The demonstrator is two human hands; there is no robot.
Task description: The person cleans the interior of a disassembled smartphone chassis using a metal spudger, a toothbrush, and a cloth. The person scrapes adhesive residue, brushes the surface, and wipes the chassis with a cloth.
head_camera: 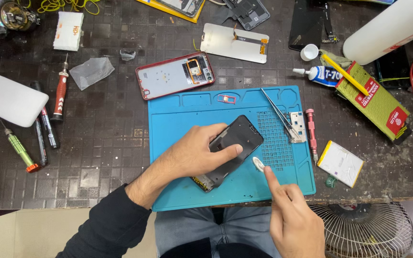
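Note:
A black smartphone [237, 138] lies diagonally on a blue repair mat [182, 119], screen up. My left hand [194, 153] presses down on it, thumb across the glass and fingers around its left edge. My right hand [292, 217] hovers at the mat's front edge with the index finger stretched toward a small white piece [258, 165] beside the phone's lower right side. That fingertip is just below the piece; I cannot tell if it touches. A red back cover [175, 75] rests above the mat's top left corner.
Tweezers [277, 113], a metal bracket [297, 126] and a red screwdriver [311, 131] lie on the mat's right side. A battery [340, 163] sits further right. A display panel [235, 43], glue tube [319, 74], white bottle [388, 28], screwdrivers [60, 91] and pens surround. A fan [364, 229] stands below the table edge.

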